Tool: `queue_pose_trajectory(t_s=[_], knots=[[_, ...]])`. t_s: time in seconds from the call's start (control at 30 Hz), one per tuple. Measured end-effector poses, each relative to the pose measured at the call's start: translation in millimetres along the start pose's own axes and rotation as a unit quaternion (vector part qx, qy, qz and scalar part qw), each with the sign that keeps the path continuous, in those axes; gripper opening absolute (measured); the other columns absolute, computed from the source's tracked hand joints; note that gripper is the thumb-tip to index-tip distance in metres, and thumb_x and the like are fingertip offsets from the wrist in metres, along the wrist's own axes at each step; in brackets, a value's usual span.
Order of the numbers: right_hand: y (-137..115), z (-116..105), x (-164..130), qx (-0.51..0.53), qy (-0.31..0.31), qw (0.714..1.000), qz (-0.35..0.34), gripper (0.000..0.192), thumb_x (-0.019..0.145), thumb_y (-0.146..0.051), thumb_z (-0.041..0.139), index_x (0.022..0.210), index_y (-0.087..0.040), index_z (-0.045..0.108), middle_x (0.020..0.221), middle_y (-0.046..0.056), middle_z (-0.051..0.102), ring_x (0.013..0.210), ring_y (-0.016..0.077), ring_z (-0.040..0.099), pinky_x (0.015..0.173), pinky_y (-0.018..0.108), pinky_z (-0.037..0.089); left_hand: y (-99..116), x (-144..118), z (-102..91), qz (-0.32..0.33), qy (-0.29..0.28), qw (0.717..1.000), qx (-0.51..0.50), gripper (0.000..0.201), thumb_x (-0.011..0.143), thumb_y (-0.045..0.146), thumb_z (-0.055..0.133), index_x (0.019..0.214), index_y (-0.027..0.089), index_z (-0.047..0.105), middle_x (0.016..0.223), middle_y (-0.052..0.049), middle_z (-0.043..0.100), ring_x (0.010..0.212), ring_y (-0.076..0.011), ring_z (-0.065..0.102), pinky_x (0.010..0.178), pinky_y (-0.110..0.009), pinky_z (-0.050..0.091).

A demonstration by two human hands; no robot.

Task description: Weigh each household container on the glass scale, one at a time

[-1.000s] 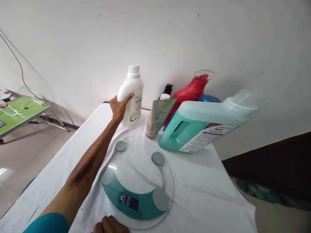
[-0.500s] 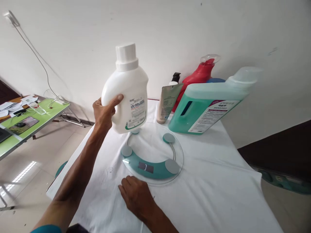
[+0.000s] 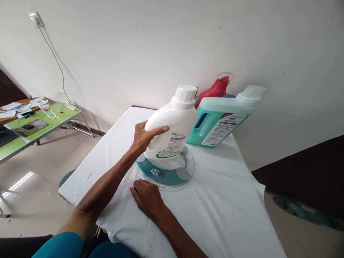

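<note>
White detergent bottle point(image 3: 172, 130) is sitting tilted on the round glass scale point(image 3: 172, 175), near the far end of the cloth-covered surface point(image 3: 215, 208). Left hand point(image 3: 145, 136) is gripping the bottle's side, its fingers point(image 3: 158, 130) wrapped around the body. Right hand point(image 3: 147, 197) is lying flat on the cloth just beside the scale's near rim, fingers loose and holding nothing. Behind the scale, a green jug point(image 3: 220, 120) and a red bottle point(image 3: 215, 91) are standing at the surface's far edge by the wall.
</note>
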State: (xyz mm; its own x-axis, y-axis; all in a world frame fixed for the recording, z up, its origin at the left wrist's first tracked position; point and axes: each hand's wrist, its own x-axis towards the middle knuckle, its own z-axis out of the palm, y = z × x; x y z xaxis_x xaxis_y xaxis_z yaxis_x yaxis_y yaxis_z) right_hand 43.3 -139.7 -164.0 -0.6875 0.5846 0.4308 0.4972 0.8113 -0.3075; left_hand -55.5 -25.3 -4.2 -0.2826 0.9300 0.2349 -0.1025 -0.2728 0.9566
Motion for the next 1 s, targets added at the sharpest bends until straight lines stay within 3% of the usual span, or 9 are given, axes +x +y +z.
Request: queue_pose_trajectory(t_s=[0.3, 0.4, 0.47, 0.57, 0.7, 0.83, 1.0], knots=[[0.2, 0.6, -0.6, 0.008, 0.025, 1.0, -0.006, 0.021, 0.1, -0.018, 0.054, 0.08, -0.022, 0.052, 0.074, -0.001, 0.06, 0.067, 0.0145, 0.054, 0.059, 0.033, 0.029, -8.3, 6.7, -10.8, 0.015, -0.043, 0.999, 0.015, 0.048, 0.059, 0.055, 0.094, 0.068, 0.016, 0.067, 0.062, -0.003, 0.062, 0.059, -0.0165, 0.061, 0.051, -0.028, 0.045], [-0.5, -1.1, 0.5, 0.009, 0.033, 0.999, -0.007, 0.025, 0.102, -0.018, 0.051, 0.078, -0.022, 0.051, 0.072, -0.001, 0.059, 0.065, 0.0147, 0.053, 0.059, 0.033, 0.03, -7.4, 12.0, -23.1, 0.043, -0.071, 0.995, 0.06, 0.053, 0.063, 0.065, 0.088, 0.067, 0.018, 0.063, 0.061, -0.001, 0.058, 0.059, -0.0142, 0.056, 0.054, -0.028, 0.044], [-0.8, -2.3, 1.3, 0.007, 0.031, 0.999, -0.008, 0.027, 0.103, -0.018, 0.05, 0.077, -0.022, 0.05, 0.071, -0.001, 0.057, 0.064, 0.0143, 0.052, 0.059, 0.032, 0.03, -11.8, 17.6, -37.1, 0.075, -0.062, 0.992, 0.085, 0.059, 0.072, 0.077, 0.074, 0.07, 0.019, 0.063, 0.066, -0.002, 0.059, 0.064, -0.0152, 0.056, 0.059, -0.029, 0.046], [-1.1, -3.2, 2.1, 0.002, 0.029, 1.0, -0.007, 0.027, 0.103, -0.018, 0.055, 0.077, -0.022, 0.05, 0.07, -0.002, 0.056, 0.064, 0.0137, 0.053, 0.059, 0.031, 0.032, -33.6, 24.7, -63.8, 0.09, 0.003, 0.992, 0.089, 0.068, 0.089, 0.083, 0.046, 0.069, 0.02, 0.059, 0.068, -0.004, 0.057, 0.064, -0.0151, 0.052, 0.062, -0.03, 0.046], [-1.8, -2.3, 1.9, -0.006, 0.039, 0.999, -0.007, 0.026, 0.102, -0.017, 0.059, 0.078, -0.022, 0.05, 0.069, -0.002, 0.055, 0.062, 0.0137, 0.052, 0.057, 0.03, 0.031, -82.1, 24.2, -94.1, 0.01, 0.094, 0.989, 0.115, 0.067, 0.091, 0.079, 0.048, 0.058, 0.021, 0.044, 0.055, 0.001, 0.037, 0.051, -0.0114, 0.035, 0.051, -0.029, 0.031], [-3.3, -0.9, 0.8, -0.019, 0.058, 0.998, -0.01, 0.025, 0.102, -0.014, 0.055, 0.078, -0.022, 0.05, 0.07, -0.002, 0.055, 0.063, 0.0144, 0.053, 0.056, 0.031, 0.032, -114.6, 22.5, -105.8, -0.044, 0.083, 0.984, 0.151, 0.066, 0.089, 0.079, 0.051, 0.057, 0.022, 0.038, 0.054, 0.004, 0.031, 0.05, -0.0103, 0.028, 0.049, -0.029, 0.024], [-4.0, -1.0, -0.1, -0.02, 0.059, 0.998, -0.015, 0.024, 0.102, -0.014, 0.054, 0.079, -0.022, 0.051, 0.071, -0.001, 0.055, 0.064, 0.0149, 0.053, 0.056, 0.031, 0.032, -119.4, 26.3, -108.1, -0.028, 0.077, 0.982, 0.169, 0.063, 0.088, 0.074, 0.056, 0.058, 0.022, 0.038, 0.055, 0.004, 0.032, 0.051, -0.01, 0.029, 0.049, -0.028, 0.024]])
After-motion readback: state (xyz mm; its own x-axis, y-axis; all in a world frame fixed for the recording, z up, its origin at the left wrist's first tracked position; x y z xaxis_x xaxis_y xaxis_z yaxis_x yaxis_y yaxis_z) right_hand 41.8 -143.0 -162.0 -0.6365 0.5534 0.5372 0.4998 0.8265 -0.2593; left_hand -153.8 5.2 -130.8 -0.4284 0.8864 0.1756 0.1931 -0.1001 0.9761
